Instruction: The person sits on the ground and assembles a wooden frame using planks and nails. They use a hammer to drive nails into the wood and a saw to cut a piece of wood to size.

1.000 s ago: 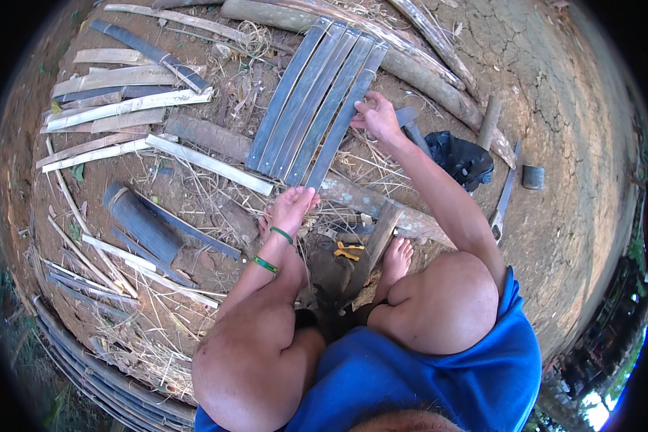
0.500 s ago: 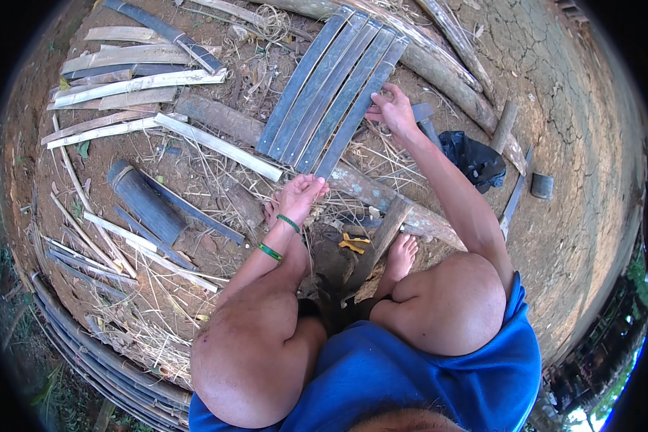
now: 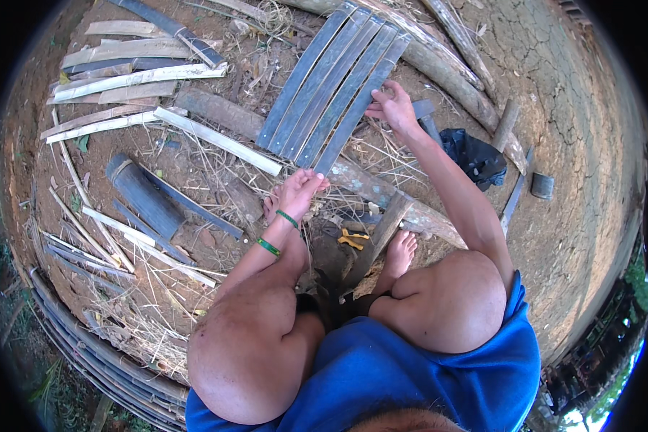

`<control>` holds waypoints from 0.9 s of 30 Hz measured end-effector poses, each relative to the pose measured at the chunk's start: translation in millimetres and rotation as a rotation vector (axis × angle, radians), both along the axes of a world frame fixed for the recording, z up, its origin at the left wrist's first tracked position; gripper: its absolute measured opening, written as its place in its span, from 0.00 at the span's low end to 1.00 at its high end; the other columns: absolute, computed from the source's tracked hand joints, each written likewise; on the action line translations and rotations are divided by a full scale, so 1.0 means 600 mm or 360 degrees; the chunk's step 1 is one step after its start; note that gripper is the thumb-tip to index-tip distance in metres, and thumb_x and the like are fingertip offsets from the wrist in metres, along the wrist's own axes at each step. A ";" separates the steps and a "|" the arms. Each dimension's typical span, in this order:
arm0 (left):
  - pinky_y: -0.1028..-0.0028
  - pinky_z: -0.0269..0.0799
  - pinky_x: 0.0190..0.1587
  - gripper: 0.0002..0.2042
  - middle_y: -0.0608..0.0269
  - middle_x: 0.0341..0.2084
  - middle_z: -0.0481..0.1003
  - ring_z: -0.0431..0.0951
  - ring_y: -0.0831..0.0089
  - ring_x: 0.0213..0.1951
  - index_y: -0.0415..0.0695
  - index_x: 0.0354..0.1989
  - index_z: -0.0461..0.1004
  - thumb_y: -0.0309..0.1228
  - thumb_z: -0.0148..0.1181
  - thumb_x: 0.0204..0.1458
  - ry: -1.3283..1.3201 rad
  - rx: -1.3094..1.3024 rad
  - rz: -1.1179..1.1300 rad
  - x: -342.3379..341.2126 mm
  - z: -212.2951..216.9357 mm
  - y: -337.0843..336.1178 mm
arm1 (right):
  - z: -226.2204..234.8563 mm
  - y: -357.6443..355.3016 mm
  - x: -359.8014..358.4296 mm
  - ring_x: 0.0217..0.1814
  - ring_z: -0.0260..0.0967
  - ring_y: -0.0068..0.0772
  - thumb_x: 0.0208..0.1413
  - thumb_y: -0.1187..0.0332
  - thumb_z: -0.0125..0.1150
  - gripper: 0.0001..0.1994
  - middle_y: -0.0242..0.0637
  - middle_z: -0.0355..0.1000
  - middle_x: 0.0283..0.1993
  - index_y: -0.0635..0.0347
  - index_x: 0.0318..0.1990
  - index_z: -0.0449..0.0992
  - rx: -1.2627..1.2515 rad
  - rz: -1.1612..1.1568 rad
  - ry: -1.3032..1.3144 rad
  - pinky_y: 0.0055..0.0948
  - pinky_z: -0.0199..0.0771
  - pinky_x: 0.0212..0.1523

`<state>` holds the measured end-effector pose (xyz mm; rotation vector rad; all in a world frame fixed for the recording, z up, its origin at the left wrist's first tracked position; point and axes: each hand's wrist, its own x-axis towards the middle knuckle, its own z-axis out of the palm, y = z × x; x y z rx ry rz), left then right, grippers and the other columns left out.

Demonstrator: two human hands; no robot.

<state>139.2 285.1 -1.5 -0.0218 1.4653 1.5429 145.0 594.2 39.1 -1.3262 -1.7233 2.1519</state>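
Observation:
A panel of dark bamboo slats [image 3: 332,85] lies in front of me, tilted away to the upper right, with narrow gaps between its strips and small pale dots near its near end. My left hand [image 3: 302,191], with green bands on its wrist, pinches the near end of the rightmost bamboo slat [image 3: 360,113]. Farther up, my right hand [image 3: 392,109] holds that same slat by its outer edge, thumb against it; its lower fingers are partly hidden. Beneath the panel runs a log [image 3: 360,182] that crosses the ground.
Split bamboo pieces [image 3: 133,75] are scattered at left, near a thick dark bamboo section [image 3: 145,200]. A yellow-and-black tool [image 3: 352,239] lies between my feet beside a wooden post [image 3: 378,241]. On the right are a black plastic bag [image 3: 472,158] and a long blade [image 3: 515,198].
Both hands keep nearly the same places on the slat. The slat's near end has shifted very slightly; the view itself has moved a little.

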 end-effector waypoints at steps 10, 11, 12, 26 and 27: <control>0.68 0.81 0.52 0.08 0.52 0.39 0.80 0.84 0.63 0.43 0.37 0.44 0.72 0.29 0.59 0.65 -0.0078 0.0039 0.0046 0.000 -0.005 0.001 | -0.016 0.007 0.005 0.42 0.80 0.39 0.68 0.72 0.56 0.25 0.52 0.77 0.49 0.70 0.68 0.56 -0.0074 -0.0002 0.0105 0.35 0.88 0.44; 0.67 0.81 0.52 0.08 0.51 0.39 0.80 0.84 0.63 0.44 0.37 0.44 0.71 0.29 0.59 0.65 -0.0077 0.0045 0.0050 0.001 -0.004 0.003 | -0.015 0.008 0.005 0.42 0.80 0.39 0.68 0.73 0.55 0.25 0.52 0.77 0.49 0.70 0.68 0.56 -0.0083 -0.0001 0.0103 0.35 0.88 0.44; 0.68 0.81 0.51 0.07 0.52 0.38 0.80 0.84 0.64 0.43 0.37 0.43 0.72 0.28 0.59 0.65 -0.0066 0.0020 0.0063 0.001 -0.004 0.004 | -0.015 0.008 0.005 0.41 0.80 0.38 0.68 0.73 0.54 0.25 0.52 0.76 0.49 0.71 0.69 0.55 -0.0092 0.0000 0.0101 0.35 0.88 0.43; 0.75 0.79 0.40 0.12 0.55 0.34 0.78 0.83 0.71 0.36 0.36 0.38 0.67 0.33 0.60 0.65 0.0196 -0.0168 -0.0055 0.007 -0.002 0.011 | -0.015 0.008 0.006 0.44 0.80 0.39 0.69 0.72 0.55 0.23 0.52 0.76 0.51 0.70 0.67 0.58 -0.0070 0.0029 0.0077 0.34 0.87 0.45; 0.76 0.79 0.39 0.12 0.55 0.33 0.78 0.83 0.72 0.36 0.36 0.38 0.67 0.33 0.60 0.65 0.0193 -0.0167 -0.0060 0.005 -0.002 0.013 | -0.017 0.011 0.007 0.43 0.80 0.39 0.68 0.72 0.55 0.23 0.52 0.75 0.51 0.70 0.67 0.58 -0.0060 0.0031 0.0071 0.34 0.87 0.45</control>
